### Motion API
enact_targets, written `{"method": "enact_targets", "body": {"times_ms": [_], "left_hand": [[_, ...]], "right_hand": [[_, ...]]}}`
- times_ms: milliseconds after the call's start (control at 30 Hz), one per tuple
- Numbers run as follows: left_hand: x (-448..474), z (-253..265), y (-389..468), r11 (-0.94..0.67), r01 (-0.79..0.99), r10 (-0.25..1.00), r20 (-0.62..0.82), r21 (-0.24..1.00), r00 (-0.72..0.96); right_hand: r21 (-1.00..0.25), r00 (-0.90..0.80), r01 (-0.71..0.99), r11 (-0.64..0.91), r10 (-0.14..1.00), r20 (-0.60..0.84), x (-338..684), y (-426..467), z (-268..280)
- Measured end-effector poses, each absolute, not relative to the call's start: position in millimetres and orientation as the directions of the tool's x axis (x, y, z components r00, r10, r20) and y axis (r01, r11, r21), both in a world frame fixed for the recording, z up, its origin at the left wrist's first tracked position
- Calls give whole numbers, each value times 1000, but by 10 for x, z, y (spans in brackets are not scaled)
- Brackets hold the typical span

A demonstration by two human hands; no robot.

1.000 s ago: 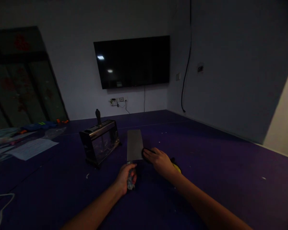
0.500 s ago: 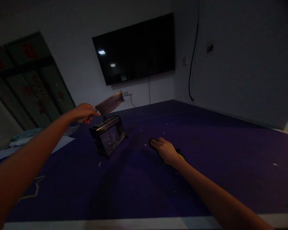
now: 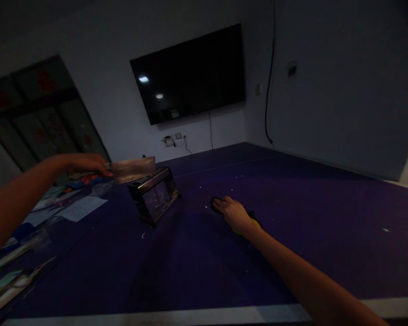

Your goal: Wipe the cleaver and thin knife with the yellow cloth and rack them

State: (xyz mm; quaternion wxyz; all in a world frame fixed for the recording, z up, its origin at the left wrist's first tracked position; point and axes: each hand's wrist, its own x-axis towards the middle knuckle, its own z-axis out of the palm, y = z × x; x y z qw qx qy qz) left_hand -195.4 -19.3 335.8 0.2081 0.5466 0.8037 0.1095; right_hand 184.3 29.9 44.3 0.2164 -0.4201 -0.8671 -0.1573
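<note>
The left hand (image 3: 87, 164) grips high on an outstretched arm (image 3: 20, 197); the right hand (image 3: 237, 216) lies lower, back upward.

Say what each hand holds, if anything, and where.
The left hand holds a cleaver by its handle. The right hand rests on a black and yellow object; grip unclear.

dim home room, wall-mounted television (image 3: 190, 74), decorated doors (image 3: 47, 120)

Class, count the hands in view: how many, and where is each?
2. The left hand is at left, holding a broad-bladed tool by the black-framed stand; the right hand is near the centre, touching a black loop. No other hand shows.
</note>
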Motion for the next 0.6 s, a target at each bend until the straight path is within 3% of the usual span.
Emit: {"method": "enact_targets", "body": {"times_ms": [367, 500, 600], "left_hand": [[-1916, 3388, -86, 358, 897, 926, -222, 261, -305], [-1898, 3524, 46, 252, 958, 968, -34, 139, -250], [-1873, 3639, 179, 147, 987, 982, 127, -68, -137]], "right_hand": [[86, -557, 793, 603, 661, 503, 1848, 346, 402], [83, -561, 791, 606, 665, 493, 1844, 336, 420], [89, -560, 795, 600, 670, 488, 1839, 312, 440]]}}
